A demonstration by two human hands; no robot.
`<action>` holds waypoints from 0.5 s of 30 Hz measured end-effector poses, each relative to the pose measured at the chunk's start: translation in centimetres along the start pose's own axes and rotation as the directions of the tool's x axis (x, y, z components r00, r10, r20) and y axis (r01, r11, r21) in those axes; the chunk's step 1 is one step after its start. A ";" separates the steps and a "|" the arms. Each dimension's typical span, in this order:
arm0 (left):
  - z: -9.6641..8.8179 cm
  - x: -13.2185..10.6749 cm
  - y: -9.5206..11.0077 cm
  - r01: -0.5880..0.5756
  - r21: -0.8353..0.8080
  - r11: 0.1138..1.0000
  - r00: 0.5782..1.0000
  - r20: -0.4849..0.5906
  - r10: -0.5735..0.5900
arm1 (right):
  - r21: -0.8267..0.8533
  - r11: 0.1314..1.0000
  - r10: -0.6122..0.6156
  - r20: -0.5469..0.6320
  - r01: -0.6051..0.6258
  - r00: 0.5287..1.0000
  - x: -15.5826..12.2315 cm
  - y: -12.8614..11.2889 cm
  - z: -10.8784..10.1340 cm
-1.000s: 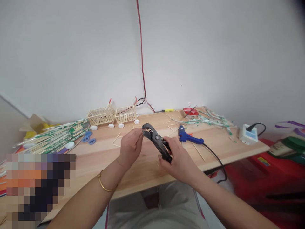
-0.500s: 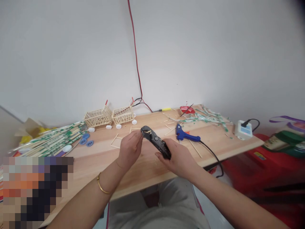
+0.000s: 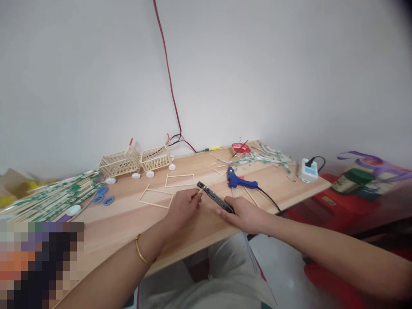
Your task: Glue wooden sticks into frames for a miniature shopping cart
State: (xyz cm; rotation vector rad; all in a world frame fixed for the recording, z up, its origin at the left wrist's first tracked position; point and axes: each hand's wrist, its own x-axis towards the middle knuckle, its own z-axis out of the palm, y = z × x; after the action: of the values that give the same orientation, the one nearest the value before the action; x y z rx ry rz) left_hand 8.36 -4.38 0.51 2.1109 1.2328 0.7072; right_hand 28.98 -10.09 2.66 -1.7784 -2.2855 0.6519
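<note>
My right hand (image 3: 246, 213) is closed around the handles of a black wire cutter (image 3: 216, 198), whose jaws point away to the left. With its fingertips pinched, my left hand (image 3: 184, 207) grips a thin wooden stick (image 3: 201, 189) that lies at the jaws. Most of the stick is hidden by my fingers. Left of the cutter, on the table, lie two rectangular stick frames, a nearer frame (image 3: 157, 203) and a farther frame (image 3: 180, 175). A blue glue gun (image 3: 240, 180) rests just beyond my right hand.
Two small stick carts, a left cart (image 3: 119, 163) and a right cart (image 3: 156, 158), stand near the wall. Wrapped sticks (image 3: 54, 195) and blue wheels (image 3: 103, 195) are at the left. A white power socket (image 3: 308, 170) sits at the right edge, red stools (image 3: 334, 199) beyond.
The cutter has turned and moved lower over the table, and my left hand has come down with it. The view has shifted to the right. Both stick frames now show more fully.
</note>
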 end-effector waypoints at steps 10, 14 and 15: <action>2.7 4.5 0.7 0.142 -0.092 0.986 0.967 0.228 -0.118 | 0.164 0.946 0.248 0.196 -0.281 0.949 -0.1 1.0 -2.1; 3.0 5.3 0.7 0.240 -0.138 0.961 0.943 0.269 -0.197 | 0.173 0.937 0.262 0.230 -0.305 0.937 0.7 1.5 -2.2; 3.0 5.3 0.7 0.253 -0.145 0.957 0.940 0.273 -0.207 | 0.183 0.934 0.261 0.233 -0.305 0.937 0.8 1.6 -2.1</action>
State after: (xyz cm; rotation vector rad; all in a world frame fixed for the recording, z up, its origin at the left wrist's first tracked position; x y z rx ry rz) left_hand 13.13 -0.57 -0.27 1.8078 1.2010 0.4097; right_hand 31.02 -8.53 3.71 -2.0320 -1.9898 1.1396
